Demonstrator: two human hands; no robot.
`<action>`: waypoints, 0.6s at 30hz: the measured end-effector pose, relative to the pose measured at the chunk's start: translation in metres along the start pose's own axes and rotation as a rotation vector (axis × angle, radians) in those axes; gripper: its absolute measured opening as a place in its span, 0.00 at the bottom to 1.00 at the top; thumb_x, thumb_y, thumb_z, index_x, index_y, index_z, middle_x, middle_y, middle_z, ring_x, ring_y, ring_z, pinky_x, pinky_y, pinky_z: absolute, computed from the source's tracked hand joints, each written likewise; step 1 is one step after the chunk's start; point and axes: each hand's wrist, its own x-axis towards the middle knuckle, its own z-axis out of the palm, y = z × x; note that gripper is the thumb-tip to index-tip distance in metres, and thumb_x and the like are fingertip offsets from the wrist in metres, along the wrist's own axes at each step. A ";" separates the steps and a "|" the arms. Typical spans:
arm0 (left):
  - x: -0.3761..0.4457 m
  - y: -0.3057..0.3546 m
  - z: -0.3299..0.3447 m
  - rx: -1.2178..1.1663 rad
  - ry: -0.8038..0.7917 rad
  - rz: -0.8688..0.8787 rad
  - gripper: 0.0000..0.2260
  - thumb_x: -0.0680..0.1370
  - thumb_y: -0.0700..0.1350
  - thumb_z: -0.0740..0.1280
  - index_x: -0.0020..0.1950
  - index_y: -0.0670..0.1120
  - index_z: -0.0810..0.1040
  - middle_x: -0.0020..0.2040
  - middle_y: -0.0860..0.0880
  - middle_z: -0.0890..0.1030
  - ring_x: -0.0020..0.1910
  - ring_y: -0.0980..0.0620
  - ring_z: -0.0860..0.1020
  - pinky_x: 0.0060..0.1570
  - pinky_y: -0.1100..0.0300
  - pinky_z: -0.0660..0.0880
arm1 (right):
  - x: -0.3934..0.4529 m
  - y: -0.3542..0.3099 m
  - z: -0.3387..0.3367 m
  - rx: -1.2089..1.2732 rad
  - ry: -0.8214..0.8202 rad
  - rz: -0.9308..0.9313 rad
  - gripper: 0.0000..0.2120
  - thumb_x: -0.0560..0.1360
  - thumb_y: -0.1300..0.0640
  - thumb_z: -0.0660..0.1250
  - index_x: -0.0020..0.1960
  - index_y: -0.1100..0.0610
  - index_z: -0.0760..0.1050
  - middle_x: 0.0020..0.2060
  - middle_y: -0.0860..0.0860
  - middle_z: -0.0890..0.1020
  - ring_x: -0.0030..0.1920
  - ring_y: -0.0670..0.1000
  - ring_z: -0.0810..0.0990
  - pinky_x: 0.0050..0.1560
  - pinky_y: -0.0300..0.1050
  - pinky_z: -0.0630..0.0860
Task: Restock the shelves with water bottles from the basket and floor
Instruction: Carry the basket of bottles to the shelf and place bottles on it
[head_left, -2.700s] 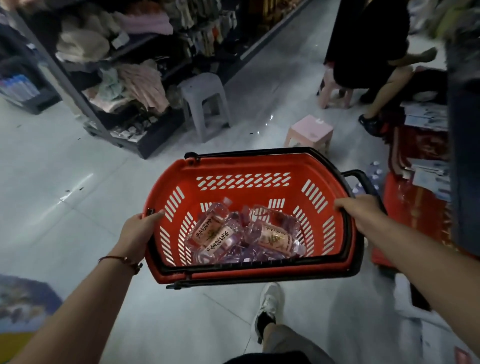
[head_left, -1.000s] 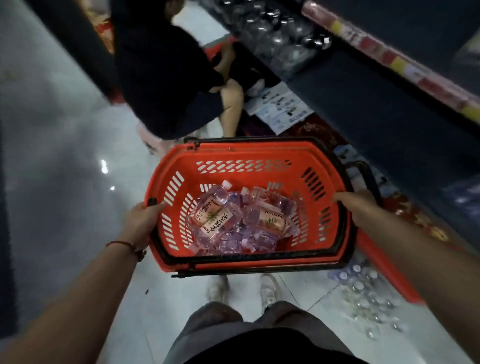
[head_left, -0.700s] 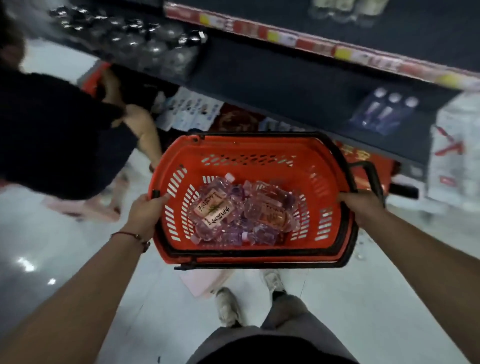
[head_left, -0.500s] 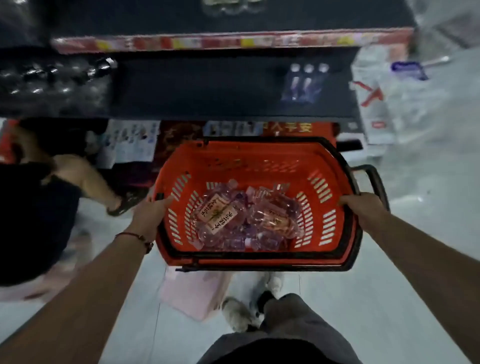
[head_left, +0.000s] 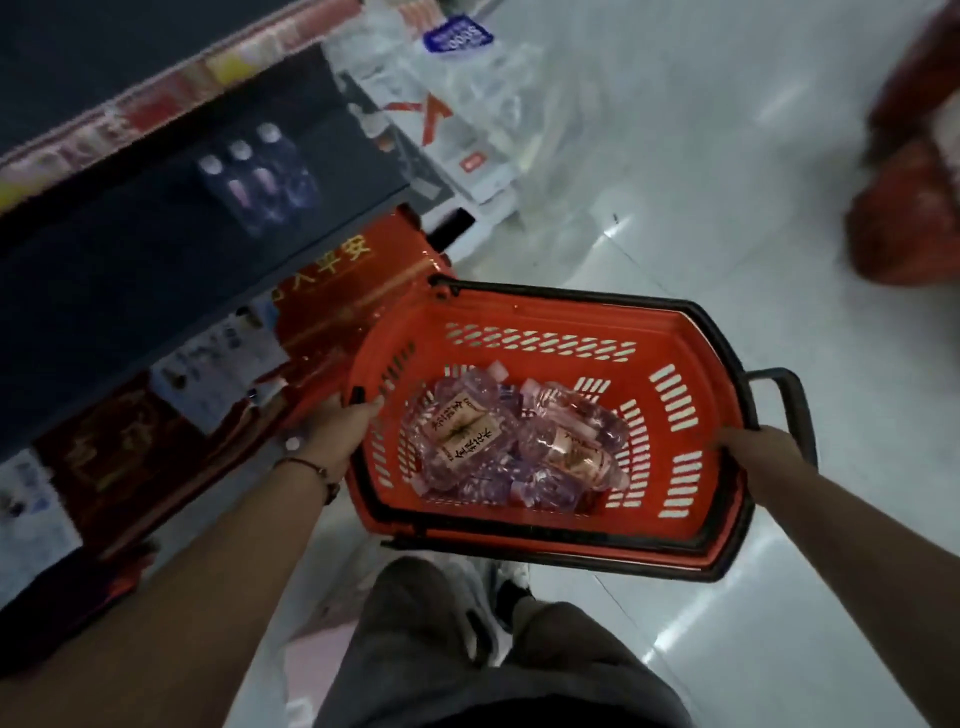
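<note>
I carry a red plastic basket (head_left: 540, 325) with black handles in front of me. My left hand (head_left: 337, 431) grips its left rim and my right hand (head_left: 753, 447) grips its right rim. Several small clear water bottles (head_left: 509, 441) with pale labels lie in a heap on the basket's floor. A dark shelf (head_left: 130, 260) runs along the left, and three bottles (head_left: 254, 176) with white caps stand on it.
Red boxes with gold lettering (head_left: 332, 270) and paper sheets (head_left: 208, 374) line the floor under the shelf. Plastic-wrapped packs (head_left: 457, 104) stand at the shelf's far end. Something red (head_left: 909, 218) sits at the right edge. Glossy pale floor (head_left: 675, 171) lies ahead.
I have turned to the right with the basket, so the shelf now lies along my left. The seated person has left the view. Both hands keep their grip.
</note>
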 end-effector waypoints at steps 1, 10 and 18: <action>0.010 0.006 0.014 0.029 -0.030 -0.007 0.12 0.71 0.51 0.77 0.50 0.48 0.84 0.47 0.45 0.87 0.47 0.41 0.85 0.54 0.40 0.81 | 0.003 0.010 -0.009 0.025 0.033 0.029 0.22 0.68 0.64 0.71 0.62 0.67 0.76 0.48 0.61 0.83 0.47 0.62 0.83 0.56 0.57 0.79; 0.089 0.051 0.140 0.256 -0.280 0.038 0.07 0.76 0.43 0.74 0.53 0.46 0.81 0.49 0.44 0.85 0.46 0.44 0.84 0.51 0.48 0.81 | 0.011 0.089 -0.029 0.195 0.270 0.253 0.23 0.66 0.62 0.70 0.61 0.64 0.77 0.47 0.59 0.84 0.46 0.62 0.83 0.55 0.60 0.81; 0.180 -0.004 0.236 0.455 -0.450 0.166 0.03 0.76 0.42 0.72 0.48 0.49 0.80 0.47 0.48 0.85 0.48 0.45 0.84 0.52 0.49 0.81 | 0.059 0.186 0.036 0.312 0.321 0.427 0.22 0.74 0.66 0.67 0.67 0.64 0.72 0.51 0.60 0.80 0.45 0.60 0.80 0.50 0.54 0.77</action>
